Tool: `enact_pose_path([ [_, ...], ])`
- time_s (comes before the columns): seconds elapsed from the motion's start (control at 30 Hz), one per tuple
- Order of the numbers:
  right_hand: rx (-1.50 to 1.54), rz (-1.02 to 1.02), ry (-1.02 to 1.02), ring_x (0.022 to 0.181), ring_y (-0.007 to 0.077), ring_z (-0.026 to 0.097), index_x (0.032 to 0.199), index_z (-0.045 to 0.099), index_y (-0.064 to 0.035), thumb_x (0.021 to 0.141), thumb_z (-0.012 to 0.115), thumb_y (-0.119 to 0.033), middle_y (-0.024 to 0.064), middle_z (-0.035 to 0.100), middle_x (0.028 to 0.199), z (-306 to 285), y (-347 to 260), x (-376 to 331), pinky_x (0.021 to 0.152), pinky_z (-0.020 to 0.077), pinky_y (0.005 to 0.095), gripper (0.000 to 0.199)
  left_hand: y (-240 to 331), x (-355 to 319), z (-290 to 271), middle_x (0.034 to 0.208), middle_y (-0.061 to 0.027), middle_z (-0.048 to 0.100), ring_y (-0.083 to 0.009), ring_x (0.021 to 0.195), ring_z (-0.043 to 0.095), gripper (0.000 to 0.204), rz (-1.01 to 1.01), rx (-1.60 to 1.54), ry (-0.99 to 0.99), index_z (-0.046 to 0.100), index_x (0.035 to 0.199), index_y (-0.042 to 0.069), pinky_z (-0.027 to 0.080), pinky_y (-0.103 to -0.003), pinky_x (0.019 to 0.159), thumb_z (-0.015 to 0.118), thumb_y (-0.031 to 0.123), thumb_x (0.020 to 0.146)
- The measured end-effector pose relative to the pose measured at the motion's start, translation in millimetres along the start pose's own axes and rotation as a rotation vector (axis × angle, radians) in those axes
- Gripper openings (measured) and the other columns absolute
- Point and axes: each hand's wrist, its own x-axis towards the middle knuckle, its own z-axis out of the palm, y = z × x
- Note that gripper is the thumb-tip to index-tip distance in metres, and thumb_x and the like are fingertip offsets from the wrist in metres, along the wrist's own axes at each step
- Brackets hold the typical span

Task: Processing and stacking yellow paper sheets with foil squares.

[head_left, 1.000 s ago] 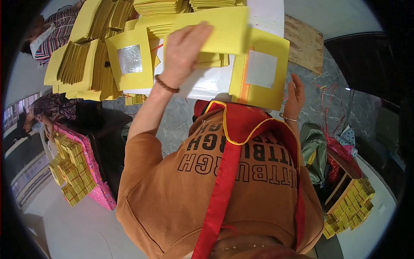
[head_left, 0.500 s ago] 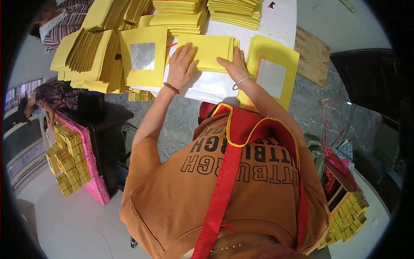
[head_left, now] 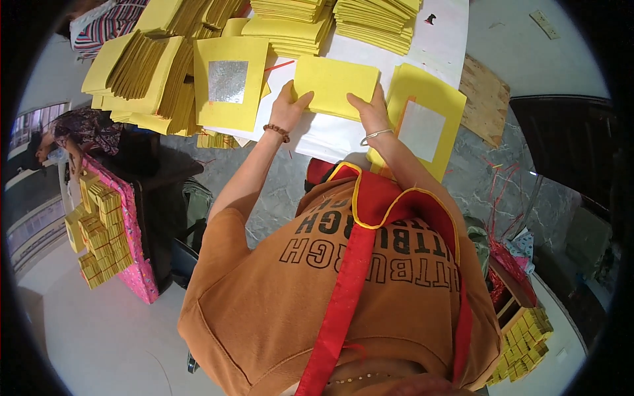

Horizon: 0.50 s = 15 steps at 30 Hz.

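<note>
Hands rest on one folded yellow sheet (head_left: 335, 86) lying on the white table (head_left: 442, 30), close to its near edge. Left hand (head_left: 288, 109) — beaded bracelet at the wrist — clamps the sheet's left near corner, thumb on top and fingers curled under the edge. Right hand (head_left: 371, 112), with a thin bangle at the wrist, lies on the sheet's right near corner, fingers closed together and pressing down; whether they wrap under the paper cannot be told.

Just right of the folded sheet, touching the right hand's side, lies a yellow sheet with a pale square patch (head_left: 422, 125), overhanging the table's near edge. Just left lies a yellow sheet with a silver foil square (head_left: 230, 86), also at the near edge. Stacks of yellow paper (head_left: 148, 72) cover the left end of the table — further stacks (head_left: 373, 23) sit along the far edge. A pink box of yellow bundles (head_left: 109, 231) stands on the floor, well apart to the left.
</note>
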Motion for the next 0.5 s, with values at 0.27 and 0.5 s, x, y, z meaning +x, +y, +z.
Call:
enact_pose_path([
  [0.27, 0.236, 0.010, -0.063, 0.109, 0.0237, 0.045, 0.121, 0.041, 0.0003, 0.072, 0.065, -0.007, 0.0125, 0.043, 0.119, -8, 9, -2, 0.092, 0.0368, 0.0336, 0.054, 20, 13, -21, 0.107, -0.0116, 0.058, -0.0161, 0.095, 0.058, 0.055, -0.447, -0.541, -0.395, 0.044, 0.120, -0.006, 0.047, -0.026, 0.079, 0.068, 0.016, 0.076],
  [0.5, 0.108, -0.008, -0.027, 0.110, 0.0224, 0.045, 0.134, 0.021, -0.0030, 0.067, 0.072, -0.006, 0.0127, 0.038, 0.124, -5, 4, 0, 0.091, 0.0392, 0.0296, 0.084, 32, -15, -28, 0.113, -0.0094, 0.055, -0.0186, 0.102, 0.054, 0.055, -0.175, -0.650, -0.354, 0.043, 0.122, 0.000, 0.044, -0.029, 0.087, 0.065, 0.001, 0.071],
])
